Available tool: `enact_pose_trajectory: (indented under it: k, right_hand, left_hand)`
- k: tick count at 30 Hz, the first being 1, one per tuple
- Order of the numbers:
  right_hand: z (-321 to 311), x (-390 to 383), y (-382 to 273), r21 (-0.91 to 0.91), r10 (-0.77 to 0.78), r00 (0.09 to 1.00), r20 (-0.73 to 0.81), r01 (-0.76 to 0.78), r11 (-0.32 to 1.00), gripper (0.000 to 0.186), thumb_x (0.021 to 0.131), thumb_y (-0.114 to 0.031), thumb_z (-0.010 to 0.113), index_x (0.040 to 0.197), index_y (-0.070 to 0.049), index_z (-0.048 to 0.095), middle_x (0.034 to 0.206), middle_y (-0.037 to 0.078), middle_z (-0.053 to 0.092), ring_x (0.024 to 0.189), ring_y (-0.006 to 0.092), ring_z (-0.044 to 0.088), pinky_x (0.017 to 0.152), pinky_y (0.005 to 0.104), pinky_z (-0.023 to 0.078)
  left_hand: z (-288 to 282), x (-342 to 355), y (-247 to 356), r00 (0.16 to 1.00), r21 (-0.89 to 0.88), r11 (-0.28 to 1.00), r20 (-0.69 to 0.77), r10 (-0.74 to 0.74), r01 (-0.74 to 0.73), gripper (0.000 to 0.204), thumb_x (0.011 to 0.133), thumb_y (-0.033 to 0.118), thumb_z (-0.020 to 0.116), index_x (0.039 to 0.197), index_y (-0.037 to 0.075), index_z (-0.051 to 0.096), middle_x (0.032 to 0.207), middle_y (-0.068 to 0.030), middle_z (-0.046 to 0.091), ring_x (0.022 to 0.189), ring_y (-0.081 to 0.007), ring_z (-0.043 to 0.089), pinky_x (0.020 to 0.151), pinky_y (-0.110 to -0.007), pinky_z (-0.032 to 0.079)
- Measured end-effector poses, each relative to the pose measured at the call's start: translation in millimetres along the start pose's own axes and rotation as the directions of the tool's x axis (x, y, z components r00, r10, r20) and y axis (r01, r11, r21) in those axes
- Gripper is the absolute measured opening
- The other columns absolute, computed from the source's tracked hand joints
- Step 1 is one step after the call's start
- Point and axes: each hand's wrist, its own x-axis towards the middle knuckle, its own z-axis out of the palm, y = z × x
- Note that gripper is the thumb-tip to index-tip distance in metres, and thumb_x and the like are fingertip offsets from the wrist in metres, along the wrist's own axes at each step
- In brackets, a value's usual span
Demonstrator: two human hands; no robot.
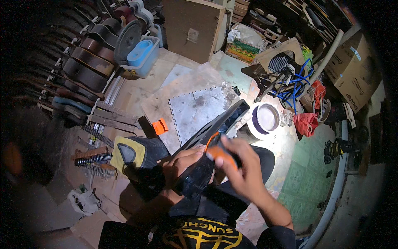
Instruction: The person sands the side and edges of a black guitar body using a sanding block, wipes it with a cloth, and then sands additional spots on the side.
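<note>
Workpiece (222, 123), long and black, slants between the two hands (182, 163) (245, 166).

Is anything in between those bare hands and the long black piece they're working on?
Nothing visible for the left hand: it grips the long black piece directly. Between the right hand and that piece, I see only the orange item it holds; blur hides whether that item touches the piece.

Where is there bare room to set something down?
Mostly bare: the grey mat, between the orange piece and the held black part; the green tiles, between the red bag and the grey pipe. Crowded: around the blue hose at upper right and the springs at left.
</note>
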Motion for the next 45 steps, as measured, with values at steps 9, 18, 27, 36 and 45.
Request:
enact_pose_trajectory:
  k: [9, 18, 27, 36, 45]
  right_hand:
    - [-6, -12, -24, 0.025, -0.036, 0.999, 0.013, 0.036, 0.999, 0.045, 0.085, -0.015, 0.079, 0.125, 0.002, 0.065, 0.11, 0.023, 0.067, 0.104, 0.0368, 0.067, 0.093, 0.0397, 0.051]
    - [-10, -18, -35, -0.055, -0.125, 0.992, -0.016, 0.124, 0.991, 0.042, 0.09, -0.017, 0.075, 0.125, 0.004, 0.063, 0.106, 0.022, 0.068, 0.096, 0.0302, 0.069, 0.087, 0.0364, 0.053]
    - [-15, -25, -41, -0.052, -0.14, 0.99, 0.012, 0.141, 0.989, 0.047, 0.085, -0.015, 0.08, 0.125, 0.003, 0.064, 0.108, 0.021, 0.068, 0.096, 0.0336, 0.068, 0.089, 0.0388, 0.053]
    - [-10, -34, -28, -0.014, -0.154, 0.988, -0.024, 0.154, 0.988, 0.048, 0.082, -0.013, 0.082, 0.125, 0.0, 0.065, 0.111, 0.024, 0.067, 0.096, 0.033, 0.067, 0.089, 0.0353, 0.052]
    - [-9, -33, -29, 0.011, -0.018, 1.0, -0.007, 0.018, 1.0, 0.043, 0.085, -0.011, 0.078, 0.123, 0.003, 0.064, 0.11, 0.021, 0.069, 0.099, 0.031, 0.069, 0.089, 0.0391, 0.053]
  left_hand:
    - [7, -3, -8, 0.995, -0.096, 0.992, 0.068, -0.075, 0.082, 0.044, 0.082, 0.016, 0.083, 0.116, 0.002, 0.059, 0.11, -0.019, 0.071, 0.101, -0.0327, 0.073, 0.087, -0.039, 0.061]
    - [14, 6, 6, 0.977, -0.012, 0.982, -0.107, 0.184, -0.186, 0.045, 0.078, 0.014, 0.085, 0.113, 0.002, 0.061, 0.109, -0.0186, 0.072, 0.102, -0.0325, 0.073, 0.088, -0.039, 0.06]
    - [13, 13, 21, 0.96, -0.062, 0.969, -0.163, 0.228, -0.24, 0.042, 0.084, 0.012, 0.079, 0.12, 0.003, 0.061, 0.116, -0.0206, 0.07, 0.108, -0.0358, 0.071, 0.092, -0.042, 0.059]
    - [12, 10, -1, 0.972, -0.08, 0.968, 0.0, 0.237, -0.236, 0.035, 0.085, 0.012, 0.078, 0.116, 0.003, 0.064, 0.114, -0.0188, 0.072, 0.109, -0.0333, 0.072, 0.093, -0.042, 0.059]
    - [12, 2, 12, 0.958, -0.169, 0.95, -0.168, 0.234, -0.262, 0.029, 0.093, 0.018, 0.07, 0.115, 0.0, 0.065, 0.115, -0.021, 0.071, 0.108, -0.0366, 0.071, 0.094, -0.043, 0.059]
